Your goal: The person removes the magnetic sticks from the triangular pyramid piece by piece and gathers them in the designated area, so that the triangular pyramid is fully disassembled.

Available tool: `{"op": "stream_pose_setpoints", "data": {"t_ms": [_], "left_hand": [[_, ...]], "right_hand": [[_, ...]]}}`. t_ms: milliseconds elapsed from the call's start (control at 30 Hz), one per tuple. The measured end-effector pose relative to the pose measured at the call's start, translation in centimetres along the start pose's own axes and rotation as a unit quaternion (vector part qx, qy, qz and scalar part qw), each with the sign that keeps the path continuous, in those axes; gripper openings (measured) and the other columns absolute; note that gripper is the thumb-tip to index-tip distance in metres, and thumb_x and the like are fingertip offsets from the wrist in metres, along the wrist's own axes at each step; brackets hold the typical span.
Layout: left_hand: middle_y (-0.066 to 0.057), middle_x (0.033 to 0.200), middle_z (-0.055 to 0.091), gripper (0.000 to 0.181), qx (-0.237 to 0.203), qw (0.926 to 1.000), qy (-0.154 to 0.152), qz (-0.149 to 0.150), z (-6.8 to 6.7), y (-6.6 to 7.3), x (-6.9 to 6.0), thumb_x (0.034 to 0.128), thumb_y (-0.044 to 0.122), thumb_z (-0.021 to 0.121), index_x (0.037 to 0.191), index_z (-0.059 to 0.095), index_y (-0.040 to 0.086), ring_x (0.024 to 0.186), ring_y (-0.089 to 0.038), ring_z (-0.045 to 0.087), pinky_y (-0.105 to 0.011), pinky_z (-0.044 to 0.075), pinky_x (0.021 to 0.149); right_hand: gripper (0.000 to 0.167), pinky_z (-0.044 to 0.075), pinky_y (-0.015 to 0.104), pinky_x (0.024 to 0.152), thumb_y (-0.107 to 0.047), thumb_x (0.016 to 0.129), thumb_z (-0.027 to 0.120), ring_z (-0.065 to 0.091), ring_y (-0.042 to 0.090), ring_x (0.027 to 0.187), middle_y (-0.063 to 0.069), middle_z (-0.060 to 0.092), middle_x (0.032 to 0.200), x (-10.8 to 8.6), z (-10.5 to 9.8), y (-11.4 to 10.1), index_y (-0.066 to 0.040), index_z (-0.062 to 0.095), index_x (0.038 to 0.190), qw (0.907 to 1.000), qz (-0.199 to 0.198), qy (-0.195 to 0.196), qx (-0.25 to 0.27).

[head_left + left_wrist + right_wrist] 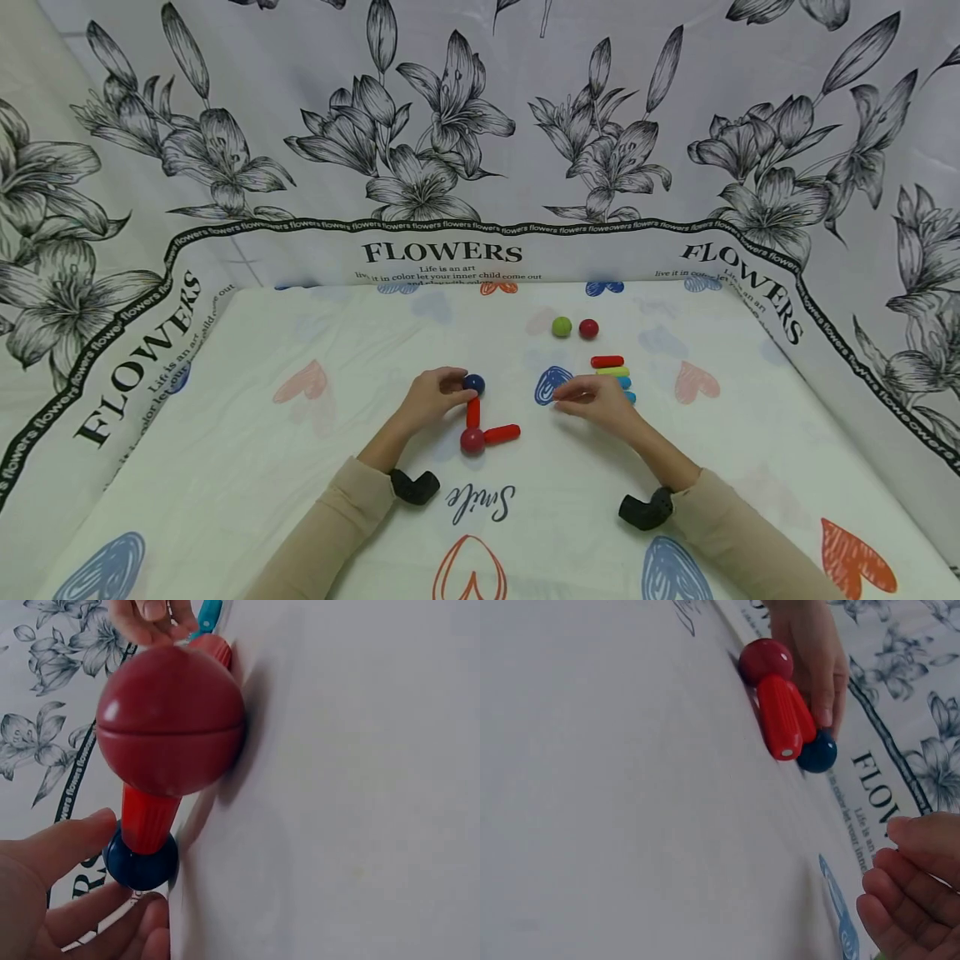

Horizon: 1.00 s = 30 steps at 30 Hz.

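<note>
My left hand (431, 400) holds a dark blue ball (474, 384) between thumb and fingers. A red rod (473, 414) joins that ball to a larger dark red ball (472, 442) nearer me. From the red ball a second red rod (502, 433) sticks out to the right, its free end showing a pale round tip (787, 753) in the right wrist view. My right hand (600, 406) hovers over the cloth by a printed blue heart, fingers loosely bent, nothing seen in its grasp. It partly covers the blue rods beside it.
Beyond my right hand lie a red rod (607, 362), a yellow rod (613, 372) and two blue rods (625, 382), side by side. Farther back sit a green ball (562, 327) and a red ball (588, 329). Flower-printed cloth (450, 242) walls the table's back and sides.
</note>
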<state>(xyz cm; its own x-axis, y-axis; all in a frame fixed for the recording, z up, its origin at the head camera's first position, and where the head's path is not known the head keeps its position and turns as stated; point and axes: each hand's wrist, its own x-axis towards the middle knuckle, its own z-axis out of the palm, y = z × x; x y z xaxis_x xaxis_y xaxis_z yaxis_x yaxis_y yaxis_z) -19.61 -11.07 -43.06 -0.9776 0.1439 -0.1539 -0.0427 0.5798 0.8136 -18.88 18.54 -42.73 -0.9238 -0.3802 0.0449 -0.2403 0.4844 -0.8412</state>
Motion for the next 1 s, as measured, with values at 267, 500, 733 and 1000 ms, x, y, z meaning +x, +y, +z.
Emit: {"op": "stream_pose_setpoints", "data": {"t_ms": [267,500,733,1000], "left_hand": [[-0.009,0.101,0.071,0.041,0.005,0.9987,0.022,-0.045,0.0,0.2,-1.3,0.0836,0.027,0.075,0.118,0.066,0.005,0.085,-0.016,0.062,-0.023,0.054,0.072],[-0.008,0.085,0.073,0.033,-0.012,0.9981,-0.007,-0.06,0.0,0.5,-2.0,0.0869,0.027,0.071,0.109,0.069,0.002,0.071,-0.012,0.062,-0.021,0.051,0.065],[-0.006,0.08,0.073,0.031,-0.011,0.9964,-0.018,-0.082,0.0,0.8,-1.7,0.087,0.029,0.071,0.104,0.072,0.003,0.068,-0.011,0.062,-0.022,0.055,0.066],[-0.005,0.074,0.071,0.032,0.004,0.9965,-0.029,-0.078,0.5,1.2,-1.5,0.0841,0.032,0.074,0.097,0.073,0.002,0.063,-0.012,0.058,-0.019,0.046,0.058]], "right_hand": [[0.021,0.051,0.01,0.077,-0.013,0.086,0.07,0.068,0.021,0.094,0.016,0.074,0.102,1.2,2.1,-1.0,-0.002,0.072,0.104,0.9995,-0.008,-0.031,-0.004],[0.024,0.051,0.012,0.078,-0.016,0.086,0.071,0.067,0.021,0.094,0.015,0.074,0.102,2.7,3.6,-1.7,-0.002,0.071,0.105,0.9986,-0.025,-0.044,-0.017],[0.028,0.056,0.025,0.085,-0.021,0.087,0.071,0.068,0.02,0.096,0.011,0.074,0.107,4.5,4.9,-2.4,-0.006,0.07,0.111,0.9985,-0.003,-0.052,-0.019],[0.038,0.058,0.031,0.085,-0.015,0.087,0.07,0.069,0.026,0.099,0.02,0.069,0.116,6.2,6.3,-2.9,0.001,0.064,0.12,0.9967,0.015,-0.066,0.046]]}}
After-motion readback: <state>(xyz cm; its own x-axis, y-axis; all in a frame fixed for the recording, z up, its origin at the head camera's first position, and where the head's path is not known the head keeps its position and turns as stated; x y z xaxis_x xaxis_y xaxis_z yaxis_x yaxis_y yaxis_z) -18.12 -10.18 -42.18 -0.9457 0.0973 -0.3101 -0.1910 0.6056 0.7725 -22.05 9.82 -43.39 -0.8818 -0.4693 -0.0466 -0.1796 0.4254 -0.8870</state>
